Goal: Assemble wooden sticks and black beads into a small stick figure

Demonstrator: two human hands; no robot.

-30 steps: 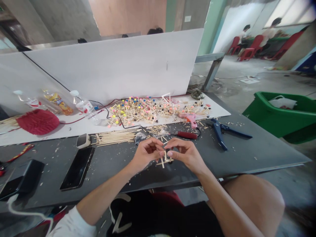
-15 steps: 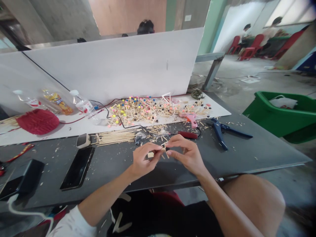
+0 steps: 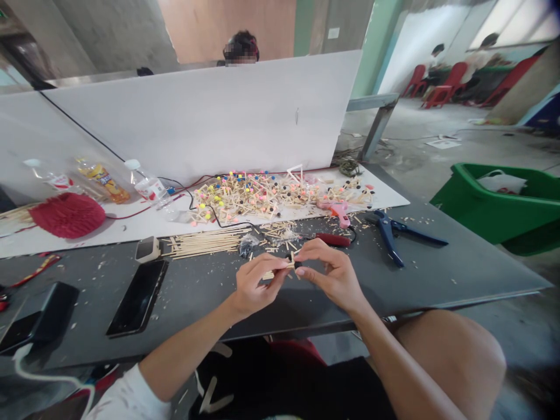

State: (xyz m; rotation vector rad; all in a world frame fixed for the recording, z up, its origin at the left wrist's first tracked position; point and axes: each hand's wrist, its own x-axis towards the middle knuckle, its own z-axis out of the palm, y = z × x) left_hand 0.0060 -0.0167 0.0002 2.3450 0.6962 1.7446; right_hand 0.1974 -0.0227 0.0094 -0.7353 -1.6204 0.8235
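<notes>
Just above the front of the dark table, my left hand (image 3: 258,283) pinches a small wooden stick piece with black pom-poms (image 3: 292,263) between thumb and fingertips. From the other side, my right hand (image 3: 329,271) grips the same piece, thumb below and fingers above. The fingertips hide part of it. Short cut sticks lie on the table just behind and under the hands. Beyond them is a red-handled tool (image 3: 333,240), beside a pink glue gun (image 3: 336,211). A bundle of long thin wooden sticks (image 3: 205,242) lies left of the hands.
A heap of stick pieces with coloured pom-poms (image 3: 249,195) covers the white board. Blue-handled cutters (image 3: 389,236) lie at right, a phone (image 3: 137,298) at left. Bottles (image 3: 149,188) and a red knitted item (image 3: 66,214) stand farther back. A green bin (image 3: 481,204) is beside the table.
Both hands stay almost in place. The held piece has turned slightly, and more black shows on it. Behind the white partition, a person's head has moved left.
</notes>
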